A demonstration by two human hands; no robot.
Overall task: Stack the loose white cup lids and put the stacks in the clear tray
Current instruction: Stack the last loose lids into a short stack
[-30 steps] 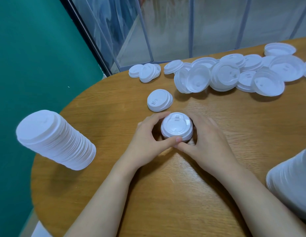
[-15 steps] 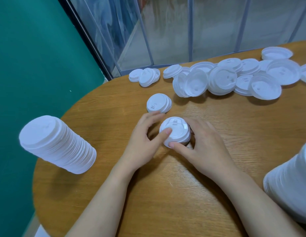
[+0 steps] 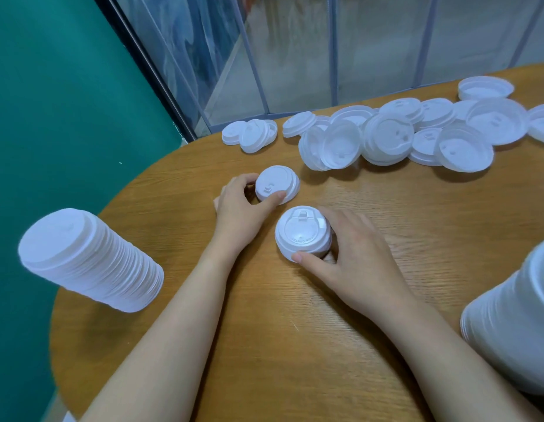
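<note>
A short stack of white lids (image 3: 302, 233) stands in the middle of the round wooden table (image 3: 295, 345). My right hand (image 3: 359, 260) grips it from the right, thumb at its near edge. Just behind it lies a smaller pile of lids (image 3: 277, 184), which my left hand (image 3: 243, 208) grips between thumb and fingers. Loose white lids (image 3: 395, 135) lie scattered along the table's far edge, some tilted, some upside down. No clear tray is in view.
A tall stack of lids (image 3: 88, 260) leans at the table's left edge. Another tall stack (image 3: 517, 321) stands at the right, partly cut off. A small lid group (image 3: 249, 134) lies far left. A green wall and a glass partition stand beyond the table.
My left hand left the middle stack and reached back to take hold of the smaller pile behind it. My right hand stayed on the middle stack.
</note>
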